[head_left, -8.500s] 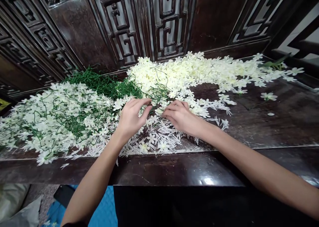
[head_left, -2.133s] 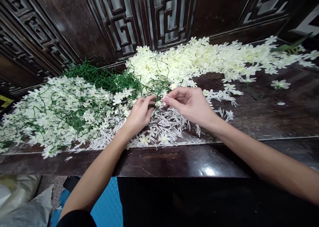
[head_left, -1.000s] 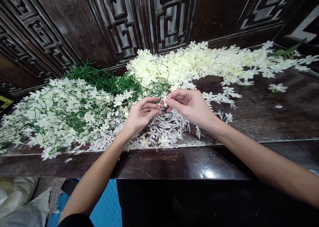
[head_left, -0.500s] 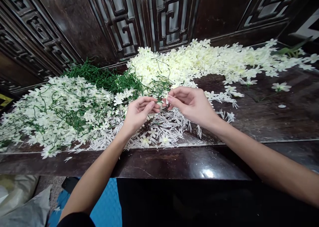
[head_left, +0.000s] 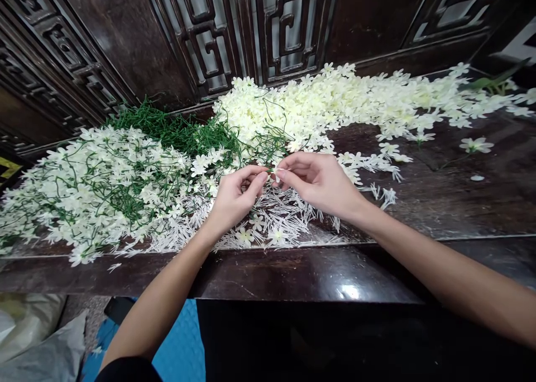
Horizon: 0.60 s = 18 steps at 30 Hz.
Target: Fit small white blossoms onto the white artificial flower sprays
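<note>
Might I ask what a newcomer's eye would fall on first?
Probably the bright heap of pale flowers along the back of the dark wooden surface. In front of it, the left hand and right hand meet at a small white flower. Green stems lie tangled left of the heap.

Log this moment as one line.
right hand: pinching white flower; left hand: pinching at its green end; nearby: white strands; behind: cream flower pile, green stems; surface: dark wood
</note>
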{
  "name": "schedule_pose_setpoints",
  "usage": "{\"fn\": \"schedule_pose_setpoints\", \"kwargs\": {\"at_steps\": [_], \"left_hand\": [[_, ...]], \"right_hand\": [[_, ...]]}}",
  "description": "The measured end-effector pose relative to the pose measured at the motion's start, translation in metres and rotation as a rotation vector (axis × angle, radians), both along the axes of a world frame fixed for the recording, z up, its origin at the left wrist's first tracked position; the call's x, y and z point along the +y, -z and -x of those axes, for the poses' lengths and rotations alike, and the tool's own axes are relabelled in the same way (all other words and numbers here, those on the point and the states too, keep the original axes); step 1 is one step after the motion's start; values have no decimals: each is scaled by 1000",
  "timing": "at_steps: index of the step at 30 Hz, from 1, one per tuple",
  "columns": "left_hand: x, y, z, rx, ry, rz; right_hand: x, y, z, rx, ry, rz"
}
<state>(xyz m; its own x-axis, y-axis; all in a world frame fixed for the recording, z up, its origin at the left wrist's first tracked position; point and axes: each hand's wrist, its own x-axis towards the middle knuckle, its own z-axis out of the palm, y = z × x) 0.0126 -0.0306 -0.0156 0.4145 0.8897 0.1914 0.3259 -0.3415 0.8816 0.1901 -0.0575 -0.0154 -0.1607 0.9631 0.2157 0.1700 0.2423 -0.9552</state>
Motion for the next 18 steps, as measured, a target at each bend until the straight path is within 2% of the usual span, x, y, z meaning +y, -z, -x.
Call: {"fn": "schedule_pose_setpoints", "kwargs": {"at_steps": [7,18], "left_hand": [[-3,-8,2,79,-11,-69],[-3,-7,4,126,71,-96]], "right_hand": [[-2,-4,-1,-50,32,-46],[-2,3,0,-78,-10,-164]]}}
